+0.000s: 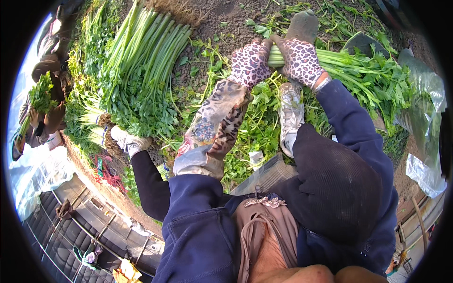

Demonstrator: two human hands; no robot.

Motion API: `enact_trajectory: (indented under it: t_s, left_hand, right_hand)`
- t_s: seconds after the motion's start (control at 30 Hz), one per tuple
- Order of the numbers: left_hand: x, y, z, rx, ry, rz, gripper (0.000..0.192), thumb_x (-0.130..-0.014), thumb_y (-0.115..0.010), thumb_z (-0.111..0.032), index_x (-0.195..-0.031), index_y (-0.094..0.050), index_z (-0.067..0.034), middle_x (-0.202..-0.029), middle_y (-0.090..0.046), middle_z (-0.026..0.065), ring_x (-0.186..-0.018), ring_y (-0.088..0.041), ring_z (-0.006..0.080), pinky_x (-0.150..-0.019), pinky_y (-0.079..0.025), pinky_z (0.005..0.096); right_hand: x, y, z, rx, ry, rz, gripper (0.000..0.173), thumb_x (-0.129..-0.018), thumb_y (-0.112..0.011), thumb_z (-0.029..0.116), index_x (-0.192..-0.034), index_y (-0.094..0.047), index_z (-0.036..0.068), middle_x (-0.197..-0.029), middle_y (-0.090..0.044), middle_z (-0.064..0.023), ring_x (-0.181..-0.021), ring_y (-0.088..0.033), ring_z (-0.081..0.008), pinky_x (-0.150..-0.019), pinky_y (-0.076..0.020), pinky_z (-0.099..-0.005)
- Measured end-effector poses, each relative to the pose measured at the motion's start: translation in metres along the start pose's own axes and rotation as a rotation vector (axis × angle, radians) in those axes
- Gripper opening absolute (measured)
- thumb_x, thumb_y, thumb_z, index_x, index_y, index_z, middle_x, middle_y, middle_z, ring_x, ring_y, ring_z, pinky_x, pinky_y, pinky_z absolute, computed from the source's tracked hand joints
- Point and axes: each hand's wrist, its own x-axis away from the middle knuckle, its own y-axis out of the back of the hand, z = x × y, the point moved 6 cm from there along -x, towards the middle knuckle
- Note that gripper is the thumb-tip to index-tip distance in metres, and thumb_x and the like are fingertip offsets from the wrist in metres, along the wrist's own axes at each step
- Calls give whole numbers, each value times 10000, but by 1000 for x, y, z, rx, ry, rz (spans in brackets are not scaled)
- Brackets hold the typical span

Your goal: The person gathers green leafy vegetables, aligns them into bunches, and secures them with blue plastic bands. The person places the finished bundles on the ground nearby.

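My left hand point(252, 63), in a leopard-print glove with soiled fingertips, is at the stalk end of a bunch of celery point(339, 62). My right hand point(299, 58), gloved alike, closes over the pale stalks just beside it, and the leaves spread out to the right. Whether the left fingers grip the stalks or something at their end is hard to tell. A dirt-covered rounded thing point(303, 26) lies just beyond my right hand. A large row of celery with roots point(145, 53) lies on the soil to the upper left.
Tied celery bundles point(95, 118) lie by my left shoe point(129, 139), near red ties point(111, 175). Loose leaves point(262, 131) cover the soil around my right shoe point(291, 113). Clear plastic bags point(421, 106) are at right. A co-worker point(49, 88) at far left holds a leafy bunch point(42, 92).
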Motion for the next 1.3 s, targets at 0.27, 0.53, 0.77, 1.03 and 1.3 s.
enact_trajectory:
  t_s: [0.27, 0.53, 0.77, 1.03, 1.3]
  left_hand:
    - [8, 13, 1, 70, 110, 35, 648, -667, -842, -310, -1218, -574, -97, -1084, -674, 152, -990, -683, 316, -876, -550, 424]
    - [-27, 7, 37, 505, 25, 195, 1043, -570, -955, -419, -1354, -443, 41, -1064, -683, 207, -1007, -668, 262, -855, -557, 380]
    - [-7, -12, 17, 547, 38, 424, 845, -631, -893, -373, -1337, -554, -57, -1029, -715, 178, -894, -698, 249, -821, -565, 365]
    - [6, -7, 22, 531, 147, 293, 821, -655, -839, -461, -1302, -587, -24, -1120, -694, 191, -1009, -682, 296, -917, -529, 360]
    - [185, -49, 164, 410, 749, 359, 718, -778, -740, -561, -1202, -639, 9, -1138, -693, 186, -1038, -668, 299, -951, -514, 401]
  right_hand:
    - [-11, -11, 8, -11, 51, -136, 406, -756, -766, 151, -1116, -626, 24, -954, -701, -161, -950, -692, -299, -801, -560, -407]
    - [-2, -14, 8, -3, 75, -108, 547, -762, -799, 270, -1205, -584, 34, -939, -691, -162, -919, -695, -301, -781, -560, -406]
    - [7, -11, 13, -58, 93, -227, 705, -656, -873, 261, -1270, -560, 114, -1007, -701, -122, -951, -694, -274, -810, -566, -392]
    - [-3, -16, 11, 71, 130, -139, 563, -807, -743, 453, -1250, -565, 155, -947, -704, -120, -870, -701, -290, -752, -558, -400]
    - [-8, -20, 14, 119, 61, -57, 610, -757, -804, 293, -1287, -559, 119, -1062, -705, -146, -969, -702, -287, -834, -575, -413]
